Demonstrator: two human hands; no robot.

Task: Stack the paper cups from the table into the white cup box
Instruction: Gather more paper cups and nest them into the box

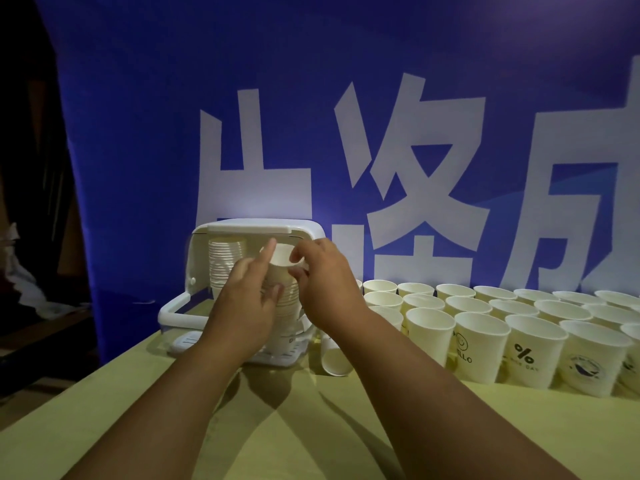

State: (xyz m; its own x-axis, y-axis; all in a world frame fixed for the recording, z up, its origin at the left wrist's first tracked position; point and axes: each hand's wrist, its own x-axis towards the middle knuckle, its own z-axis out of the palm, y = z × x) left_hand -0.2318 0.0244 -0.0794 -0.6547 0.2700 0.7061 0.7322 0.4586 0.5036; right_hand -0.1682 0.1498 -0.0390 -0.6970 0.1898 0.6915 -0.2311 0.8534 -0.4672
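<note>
Both of the person's hands are working in front of the white cup box (256, 233), which is standing at the left end of the pale yellow table (346, 427) with its front open.

The left hand (242, 306) is reaching up against the right stack (285, 303) inside the box. Its forefinger is pointing upward along the left side of the top cup (281, 261), and the thumb is lying low against the stack's ribbed rims. The fingers are loosely spread, steadying rather than fully clasping.

The right hand (325, 282) is curling around the same top cup from the right. Thumb and fingertips are pinching its rim and wall, and the cup is tilting slightly towards the camera as it sits over the stack.

A second stack, the left stack (225, 265), is standing inside the box beside the first, nearly reaching the lid.

The loose cups (485, 317) are standing upright in close rows on the table to the right of the box, mouths up; some in the front row are showing printed marks, one a percent sign. One fallen cup (334, 358) is lying on its side just beside the box's base, mouth towards the camera.

A blue banner (346, 133) with large white characters is hanging behind the table.
</note>
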